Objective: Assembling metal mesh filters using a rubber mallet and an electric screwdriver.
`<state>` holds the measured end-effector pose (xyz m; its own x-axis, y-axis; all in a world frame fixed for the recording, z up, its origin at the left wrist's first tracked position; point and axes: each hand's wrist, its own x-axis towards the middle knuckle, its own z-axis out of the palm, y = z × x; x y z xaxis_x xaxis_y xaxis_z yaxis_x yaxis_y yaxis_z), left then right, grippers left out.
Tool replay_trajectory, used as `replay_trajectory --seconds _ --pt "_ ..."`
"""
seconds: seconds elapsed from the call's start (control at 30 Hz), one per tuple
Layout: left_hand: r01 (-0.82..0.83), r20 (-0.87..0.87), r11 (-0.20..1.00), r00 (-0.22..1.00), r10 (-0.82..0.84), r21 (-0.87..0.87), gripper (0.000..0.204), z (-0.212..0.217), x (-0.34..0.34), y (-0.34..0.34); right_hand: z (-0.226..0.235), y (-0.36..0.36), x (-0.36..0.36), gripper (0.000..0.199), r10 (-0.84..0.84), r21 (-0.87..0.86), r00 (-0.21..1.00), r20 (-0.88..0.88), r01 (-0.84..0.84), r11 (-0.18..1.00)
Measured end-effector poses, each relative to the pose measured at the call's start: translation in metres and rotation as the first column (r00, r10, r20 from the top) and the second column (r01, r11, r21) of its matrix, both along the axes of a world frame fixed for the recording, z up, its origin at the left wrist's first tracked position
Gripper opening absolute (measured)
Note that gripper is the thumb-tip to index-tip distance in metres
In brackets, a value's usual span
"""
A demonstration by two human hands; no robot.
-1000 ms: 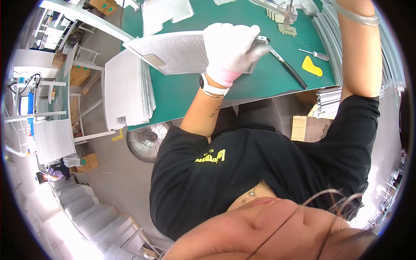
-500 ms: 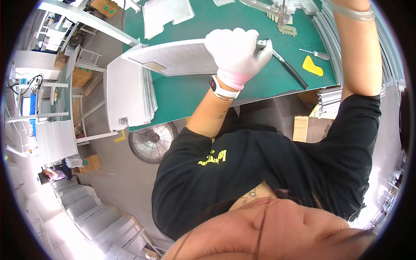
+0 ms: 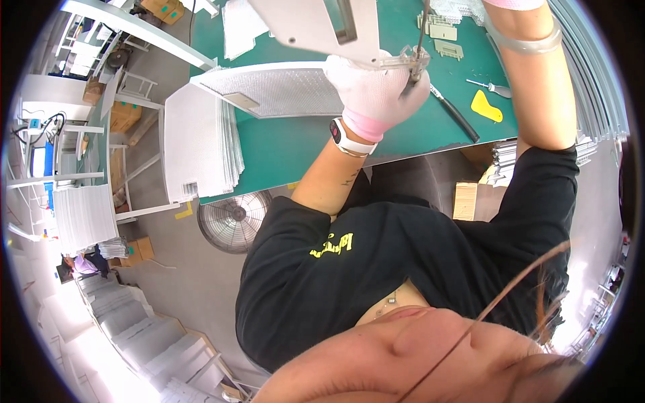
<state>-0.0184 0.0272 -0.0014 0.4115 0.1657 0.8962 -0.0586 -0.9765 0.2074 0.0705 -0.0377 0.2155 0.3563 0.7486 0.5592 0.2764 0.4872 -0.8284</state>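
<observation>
My left hand (image 3: 379, 91), in a white glove with a pink cuff, is closed at the end of a white-framed mesh panel (image 3: 282, 91). The panel stands tilted on edge over the green table, with a small beige tab near its far-left end. Right over my left hand is a light grey tool body (image 3: 316, 27) with a slot in it, cut off by the top edge. A clear plastic piece (image 3: 410, 60) with a thin metal rod lies over my fingers. Of my right hand (image 3: 516, 3), only the pink glove cuff shows at the top edge; its fingers are hidden.
On the green table (image 3: 295, 148) lie a black-handled tool (image 3: 458, 119), a screwdriver (image 3: 494, 87), a yellow scraper (image 3: 485, 106) and pale plastic parts (image 3: 447, 48). Mesh sheets (image 3: 205, 141) are stacked at left, long grey strips (image 3: 578, 60) at right. Below stands a fan (image 3: 235, 218).
The grey tool body has come into view from the top, and the clear piece has moved down onto my left hand. My right arm has shifted slightly left.
</observation>
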Motion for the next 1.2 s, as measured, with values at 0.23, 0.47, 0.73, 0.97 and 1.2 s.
replay_trajectory --seconds 0.23,0.47,0.73,0.97,1.2 --pt "0.02 -0.022 0.999 1.0 -0.02 -0.031 0.009 -0.004 -0.001 0.0 0.012 0.007 -0.006 0.027 0.045 -0.031 0.998 -0.041 -0.046 0.998" --pt "0.189 0.075 0.98 0.98 -0.183 -0.069 0.024 -0.024 0.008 0.011 -0.006 0.029 0.014 0.017 0.489 0.161 0.869 -0.069 -0.474 0.865" --pt "0.203 0.001 0.975 0.979 -0.204 0.093 0.018 -0.009 0.002 0.008 0.001 0.009 0.004 0.023 0.517 0.006 0.813 -0.266 -0.535 0.845" --pt "0.207 -0.032 0.97 0.977 -0.213 -0.123 0.015 -0.01 -0.003 0.013 -0.031 0.027 0.007 0.022 0.735 0.136 0.616 -0.284 -0.733 0.667" --pt "0.115 -0.268 0.907 0.934 -0.238 -0.404 0.014 0.062 -0.004 -0.021 -0.045 0.028 -0.001 0.044 0.864 0.175 0.42 -0.279 -0.862 0.476"
